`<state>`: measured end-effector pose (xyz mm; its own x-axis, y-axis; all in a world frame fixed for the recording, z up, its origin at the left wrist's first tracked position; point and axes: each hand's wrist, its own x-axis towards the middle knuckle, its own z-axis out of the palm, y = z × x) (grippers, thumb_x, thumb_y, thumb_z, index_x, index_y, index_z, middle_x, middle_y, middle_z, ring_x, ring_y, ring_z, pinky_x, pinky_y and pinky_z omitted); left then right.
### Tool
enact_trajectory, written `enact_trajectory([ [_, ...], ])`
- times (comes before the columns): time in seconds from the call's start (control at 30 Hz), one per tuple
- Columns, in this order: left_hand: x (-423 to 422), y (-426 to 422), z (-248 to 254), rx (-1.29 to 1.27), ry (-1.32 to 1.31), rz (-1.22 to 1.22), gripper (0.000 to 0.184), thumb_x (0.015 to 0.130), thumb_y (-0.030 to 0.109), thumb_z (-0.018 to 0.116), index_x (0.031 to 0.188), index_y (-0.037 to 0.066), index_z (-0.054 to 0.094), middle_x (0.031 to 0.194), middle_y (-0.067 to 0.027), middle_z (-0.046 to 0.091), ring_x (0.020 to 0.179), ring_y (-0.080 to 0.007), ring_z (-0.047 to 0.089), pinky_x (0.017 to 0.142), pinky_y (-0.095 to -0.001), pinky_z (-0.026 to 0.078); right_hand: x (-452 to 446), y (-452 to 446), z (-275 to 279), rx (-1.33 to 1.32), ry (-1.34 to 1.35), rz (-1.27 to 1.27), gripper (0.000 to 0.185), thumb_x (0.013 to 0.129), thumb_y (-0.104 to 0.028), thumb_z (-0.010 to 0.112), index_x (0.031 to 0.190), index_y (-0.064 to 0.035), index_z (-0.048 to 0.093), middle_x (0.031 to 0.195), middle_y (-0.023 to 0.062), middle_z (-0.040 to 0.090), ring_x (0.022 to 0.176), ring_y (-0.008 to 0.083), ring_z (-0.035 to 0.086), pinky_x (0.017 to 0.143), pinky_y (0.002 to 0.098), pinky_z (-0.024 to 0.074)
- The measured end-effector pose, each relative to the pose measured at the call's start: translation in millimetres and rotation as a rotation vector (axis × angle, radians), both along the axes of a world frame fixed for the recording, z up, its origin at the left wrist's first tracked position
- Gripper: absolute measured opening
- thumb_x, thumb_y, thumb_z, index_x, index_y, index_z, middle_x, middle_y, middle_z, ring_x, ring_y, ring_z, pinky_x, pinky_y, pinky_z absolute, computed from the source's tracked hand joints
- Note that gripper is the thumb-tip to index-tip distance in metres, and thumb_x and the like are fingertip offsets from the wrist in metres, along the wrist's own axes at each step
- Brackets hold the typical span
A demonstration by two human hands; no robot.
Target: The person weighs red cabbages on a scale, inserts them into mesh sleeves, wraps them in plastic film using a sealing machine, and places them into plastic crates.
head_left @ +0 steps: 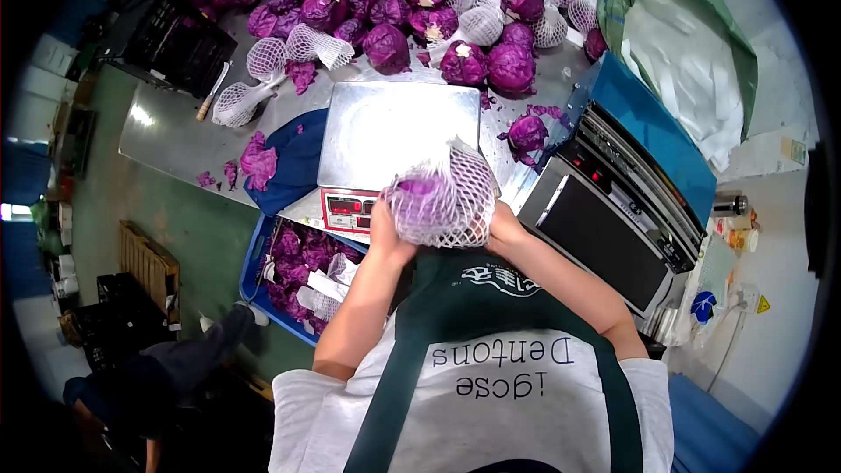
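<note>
A purple cabbage in a white foam net (445, 201) is held between my two hands, in front of the scale's near edge. My left hand (388, 235) presses on its left side, and my right hand (503, 226) is against its right side; the net hides some of the fingertips. Just beyond stands the scale, its bare metal plate (394, 131) shining and its red display panel (349, 208) partly visible. Many purple cabbages (386, 47) lie on the metal table past the scale, several beside white foam nets (266, 60).
A knife (215, 92) and black crate (171, 39) are at the left. A blue crate (254, 276) of purple leaves stands below the table edge. At the right are a wrapping machine (604, 236) and green sack (745, 44). Another person (166, 368) is at lower left.
</note>
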<state>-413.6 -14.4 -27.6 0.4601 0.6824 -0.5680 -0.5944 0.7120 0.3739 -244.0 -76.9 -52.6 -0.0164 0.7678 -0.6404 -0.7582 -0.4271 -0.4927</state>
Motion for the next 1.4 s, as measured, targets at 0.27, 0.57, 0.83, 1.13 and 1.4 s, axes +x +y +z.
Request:
enact_trajectory([
  [0.27, 18, 32, 12, 0.245, 0.131, 0.45, 0.052, 0.099, 0.043, 0.026, 0.128, 0.005, 0.047, 0.122, -0.0124, 0.057, 0.11, -0.0258, 0.057, 0.095, -0.0412, 0.047, 1, 31, 6, -0.015, 0.192, 0.037, 0.043, 0.094, -0.002, 0.042, 0.131, -0.0196, 0.031, 0.099, 0.012, 0.058, 0.078, 0.0185, 0.06, 0.063, 0.0316, 0.0533],
  [0.57, -1, 21, -17, 0.468, 0.125, 0.333, 0.049, 0.09, 0.024, 0.05, 0.134, 0.009, 0.036, 0.126, -0.0098, 0.049, 0.12, -0.0242, 0.046, 0.103, -0.0452, 0.035, 19, 43, 52, 0.025, 0.052, 0.23, 0.023, 0.095, -0.023, 0.044, 0.096, -0.0032, 0.055, 0.072, 0.0033, 0.052, 0.056, 0.0098, 0.043, 0.05, 0.0244, 0.0333],
  [0.83, -18, 35, -42, 0.678, 0.788, 0.221, 0.042, 0.082, 0.009, 0.069, 0.112, -0.001, 0.041, 0.08, -0.007, 0.058, 0.066, -0.0095, 0.056, 0.055, -0.0213, 0.043, 7, 58, 65, 0.16, -0.214, 0.416, 0.025, 0.097, -0.023, 0.041, 0.096, -0.0045, 0.057, 0.071, -0.0002, 0.058, 0.056, 0.0077, 0.052, 0.05, 0.0212, 0.0408],
  [1.13, -36, 49, -43, 0.549, 0.608, 0.142, 0.018, 0.084, 0.005, 0.066, 0.092, 0.004, 0.051, 0.075, -0.0008, 0.059, 0.065, -0.0067, 0.056, 0.057, -0.0215, 0.045, 4, 61, 64, 0.222, -0.272, 0.366, 0.027, 0.096, -0.014, 0.037, 0.113, -0.0004, 0.053, 0.083, 0.0057, 0.062, 0.064, 0.0084, 0.056, 0.055, 0.0201, 0.0444],
  [1.4, -42, 37, -48, 0.441, 0.524, 0.098, 0.023, 0.083, 0.008, 0.069, 0.094, 0.004, 0.05, 0.073, -0.0008, 0.058, 0.061, -0.0077, 0.054, 0.057, -0.0199, 0.043, -14, 67, 80, 0.326, -0.531, 0.348, 0.033, 0.094, -0.015, 0.049, 0.124, -0.0022, 0.048, 0.106, 0.0118, 0.059, 0.082, 0.0138, 0.06, 0.062, 0.0226, 0.0487],
])
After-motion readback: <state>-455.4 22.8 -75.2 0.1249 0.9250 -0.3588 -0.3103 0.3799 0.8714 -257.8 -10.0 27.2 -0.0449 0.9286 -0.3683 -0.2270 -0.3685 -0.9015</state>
